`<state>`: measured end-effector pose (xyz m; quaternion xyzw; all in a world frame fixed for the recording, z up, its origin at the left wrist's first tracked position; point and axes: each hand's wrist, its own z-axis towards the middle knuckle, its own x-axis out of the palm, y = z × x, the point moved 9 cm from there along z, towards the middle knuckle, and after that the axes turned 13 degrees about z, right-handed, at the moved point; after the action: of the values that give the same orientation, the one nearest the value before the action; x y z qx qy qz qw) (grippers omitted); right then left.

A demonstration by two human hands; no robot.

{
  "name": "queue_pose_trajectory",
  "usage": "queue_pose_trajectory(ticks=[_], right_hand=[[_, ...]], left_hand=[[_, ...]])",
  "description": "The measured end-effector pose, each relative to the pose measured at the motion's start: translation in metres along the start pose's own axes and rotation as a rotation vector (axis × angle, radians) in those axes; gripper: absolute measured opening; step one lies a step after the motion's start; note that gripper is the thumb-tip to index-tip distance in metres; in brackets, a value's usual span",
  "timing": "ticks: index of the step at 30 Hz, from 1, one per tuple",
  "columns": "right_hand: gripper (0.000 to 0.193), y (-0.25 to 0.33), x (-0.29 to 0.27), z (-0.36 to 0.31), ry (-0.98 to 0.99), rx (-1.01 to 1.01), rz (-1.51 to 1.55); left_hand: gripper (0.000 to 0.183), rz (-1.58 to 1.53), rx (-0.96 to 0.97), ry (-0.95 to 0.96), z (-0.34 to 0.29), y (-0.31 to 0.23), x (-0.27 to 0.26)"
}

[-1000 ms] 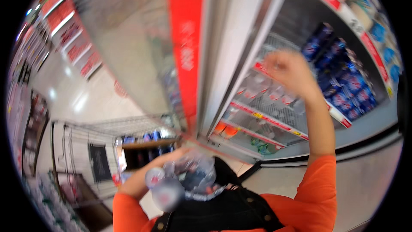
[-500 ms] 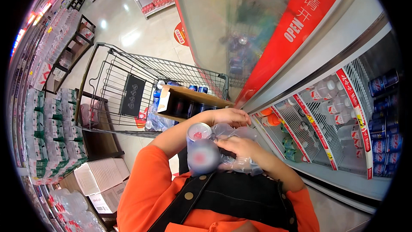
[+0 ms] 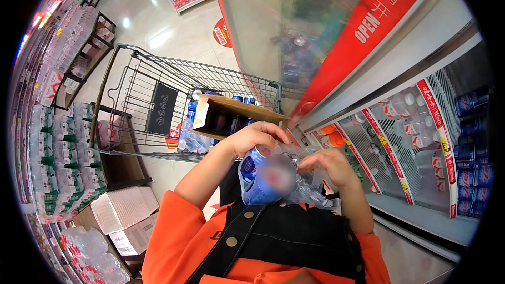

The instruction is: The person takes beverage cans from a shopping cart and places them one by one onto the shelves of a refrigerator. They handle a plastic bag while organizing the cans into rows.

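Note:
A shrink-wrapped pack of blue drink cans (image 3: 250, 171) rests against my apron, tilted, with part of it blurred. Loose clear plastic wrap (image 3: 311, 192) is bunched on its right side. My left hand (image 3: 258, 138) reaches over the far side of the pack, its fingers bent down onto the wrap. From the right, my right hand (image 3: 330, 165) pinches the wrap with thumb and fingers. Just beyond my left hand, an opened cardboard box (image 3: 208, 113) with dark cans inside sits on the shopping cart (image 3: 176, 66).
An open fridge door with a red strip (image 3: 363, 31) stands ahead on the right. Fridge shelves (image 3: 392, 150) hold bottles and blue cans. On the left are stacked green-and-clear bottle packs (image 3: 66, 152) and white baskets (image 3: 123, 208) on a carton. More blue cans lie in the cart.
The can pack has shifted right and tipped, showing more of its blue side. My hands have moved apart, the right one outward, and the plastic wrap is pulled to the right.

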<state>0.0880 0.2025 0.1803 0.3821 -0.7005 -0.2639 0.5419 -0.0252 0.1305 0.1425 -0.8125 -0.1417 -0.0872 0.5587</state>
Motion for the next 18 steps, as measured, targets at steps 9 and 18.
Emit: queue_pose_trajectory(ticks=[9,18], right_hand=[[0.028,0.029,0.050,0.009,0.000,-0.102,-0.937],[0.031,0.069,0.068,-0.007,-0.227,-0.128,-1.137]], left_hand=[[0.020,0.043,-0.028,-0.298,-0.031,-0.032,-0.009],[0.018,0.453,0.293,-0.509,-0.078,-0.090,0.007]])
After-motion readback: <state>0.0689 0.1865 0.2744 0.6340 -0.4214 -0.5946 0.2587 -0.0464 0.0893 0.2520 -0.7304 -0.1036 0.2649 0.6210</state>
